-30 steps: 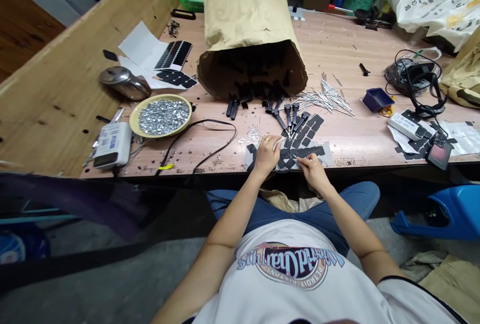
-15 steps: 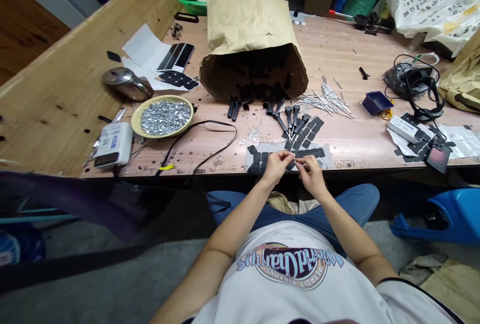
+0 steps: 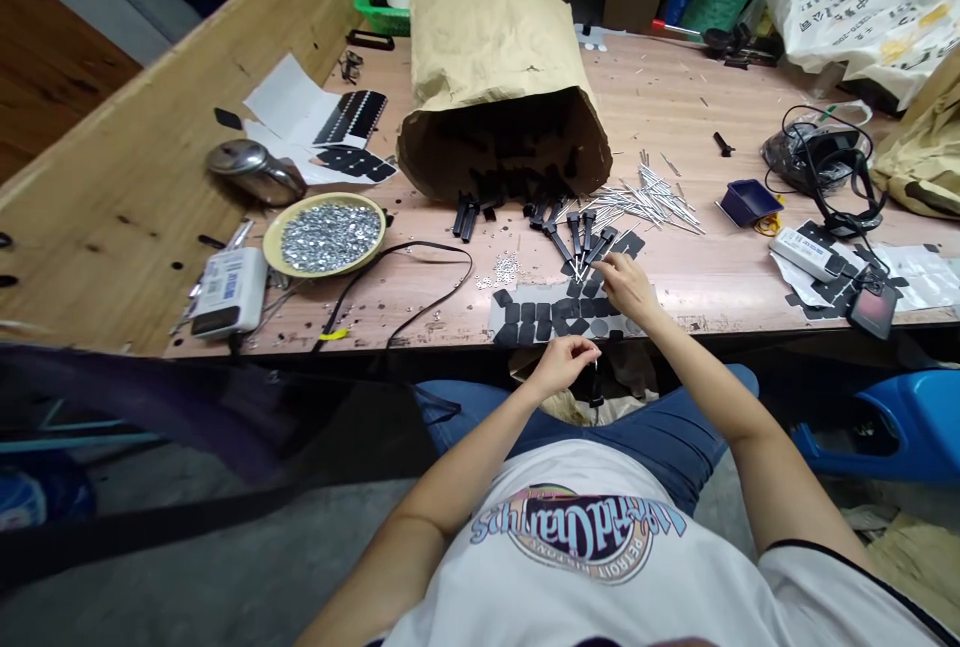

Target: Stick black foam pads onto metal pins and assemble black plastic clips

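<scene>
My left hand (image 3: 566,365) is just below the table's front edge, thumb and forefinger pinched together. From its fingertips a thin metal pin with a small black plastic part (image 3: 596,395) hangs over my lap. Farther forward, my right hand (image 3: 628,289) reaches over the grey sheet with black pads (image 3: 534,319). Its fingers are drawn together at the lower end of a black plastic part (image 3: 601,247) with a metal pin. What lies between those fingertips is hidden. More such black parts (image 3: 574,230) lie fanned out beside it, pins toward me.
Behind stands an open brown paper bag (image 3: 491,37) with black parts inside. Loose metal pins (image 3: 652,199) lie to its right. On the left are a yellow bowl (image 3: 271,245) of small metal pieces, a metal cup (image 3: 251,170) and a black strap (image 3: 431,305). A blue box (image 3: 748,204) stands right.
My hands were together over the grey sheet and have parted. The left came down and back below the table edge; the right moved forward to the fanned black parts.
</scene>
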### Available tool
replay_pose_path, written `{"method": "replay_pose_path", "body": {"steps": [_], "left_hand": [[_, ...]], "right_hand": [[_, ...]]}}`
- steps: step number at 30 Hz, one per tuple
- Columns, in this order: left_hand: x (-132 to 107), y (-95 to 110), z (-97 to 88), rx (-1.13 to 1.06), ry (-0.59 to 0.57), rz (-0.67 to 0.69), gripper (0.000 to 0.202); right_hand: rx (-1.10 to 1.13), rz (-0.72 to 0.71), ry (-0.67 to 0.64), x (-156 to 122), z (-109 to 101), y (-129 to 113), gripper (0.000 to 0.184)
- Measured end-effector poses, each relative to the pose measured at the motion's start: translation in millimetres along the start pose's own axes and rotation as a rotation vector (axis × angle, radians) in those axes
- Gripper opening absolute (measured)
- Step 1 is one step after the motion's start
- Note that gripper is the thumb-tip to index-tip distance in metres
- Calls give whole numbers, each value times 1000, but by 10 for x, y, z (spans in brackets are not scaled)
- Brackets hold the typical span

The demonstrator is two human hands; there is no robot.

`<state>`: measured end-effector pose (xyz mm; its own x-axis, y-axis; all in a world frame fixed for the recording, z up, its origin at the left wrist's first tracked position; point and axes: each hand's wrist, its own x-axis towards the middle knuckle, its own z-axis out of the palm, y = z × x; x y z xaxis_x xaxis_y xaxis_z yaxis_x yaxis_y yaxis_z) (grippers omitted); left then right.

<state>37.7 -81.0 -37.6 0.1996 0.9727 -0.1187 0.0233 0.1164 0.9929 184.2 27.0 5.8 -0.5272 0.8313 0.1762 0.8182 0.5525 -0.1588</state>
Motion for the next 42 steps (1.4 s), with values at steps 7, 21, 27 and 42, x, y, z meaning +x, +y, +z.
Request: {"method": "replay_pose_path", "body": {"steps": [7, 21, 27, 42], "left_hand": [[375, 10, -492, 300, 453, 193, 9], [956, 74, -863, 328, 607, 47, 21], [750, 151, -624, -482, 405, -1, 25], [536, 193, -444, -657, 321, 30, 51]], "right_hand": [[-304, -416, -349, 586, -25, 99, 27], [-161, -286, -213, 249, -213, 54, 33], [49, 0, -67, -67, -150, -434, 32], [-164, 192, -319, -121, -458, -791, 36]]}}
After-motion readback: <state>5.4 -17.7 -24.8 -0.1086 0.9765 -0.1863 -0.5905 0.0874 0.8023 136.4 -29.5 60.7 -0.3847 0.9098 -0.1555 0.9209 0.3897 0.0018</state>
